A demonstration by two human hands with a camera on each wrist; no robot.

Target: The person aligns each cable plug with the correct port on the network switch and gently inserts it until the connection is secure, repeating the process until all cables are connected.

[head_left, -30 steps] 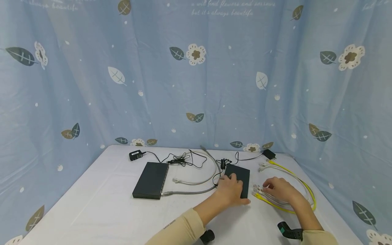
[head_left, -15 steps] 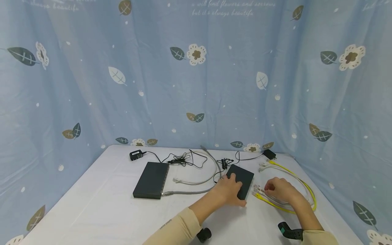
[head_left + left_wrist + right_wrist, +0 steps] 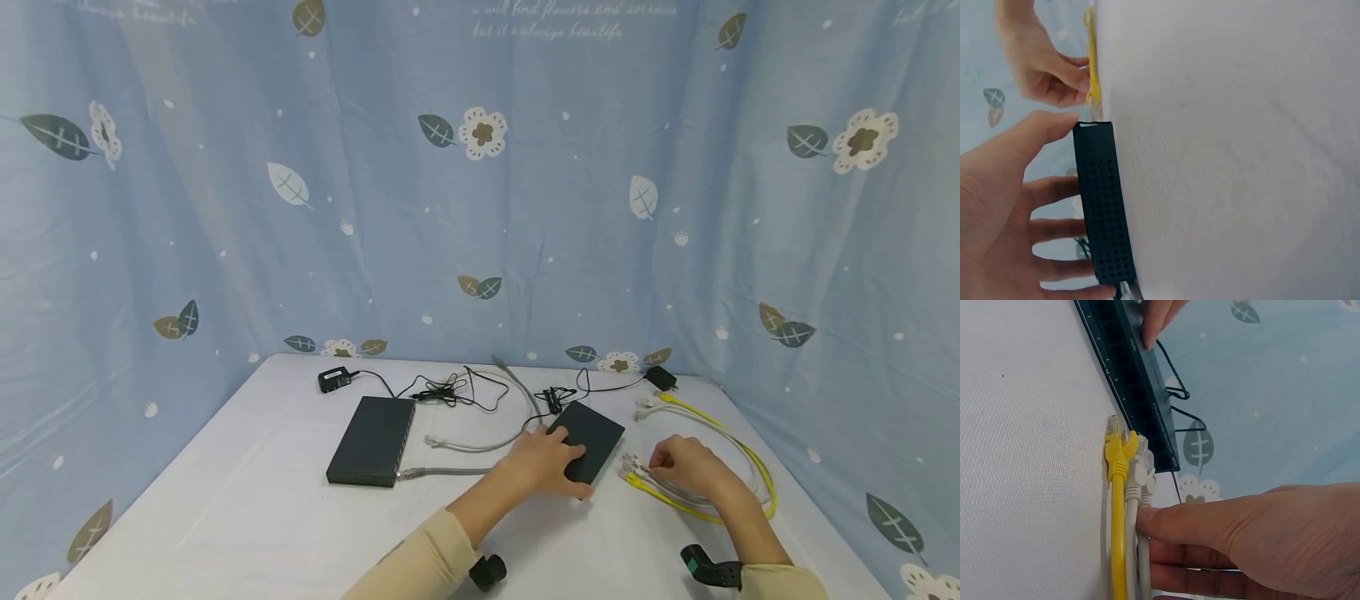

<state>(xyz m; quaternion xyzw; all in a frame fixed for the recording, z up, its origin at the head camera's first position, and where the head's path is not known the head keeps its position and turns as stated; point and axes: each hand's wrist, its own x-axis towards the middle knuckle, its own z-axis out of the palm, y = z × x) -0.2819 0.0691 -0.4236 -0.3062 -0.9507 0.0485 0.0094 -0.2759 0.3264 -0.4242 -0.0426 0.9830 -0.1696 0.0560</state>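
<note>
While our left hand [image 3: 546, 462] spans the smaller black box [image 3: 597, 437], our right hand [image 3: 686, 464] pinches the pale cables [image 3: 1132, 550].
On the white table [image 3: 225, 508], we have that box sitting at a slant between the larger black box [image 3: 369, 442] and the cables, its ports [image 3: 1124, 369] toward our right hand. Our left fingers grip it, thumb at the near end, the others spread along it; our right thumb and fingertips hold behind the clear plugs [image 3: 1142, 447], just beside the yellow cable [image 3: 1118, 537].
</note>
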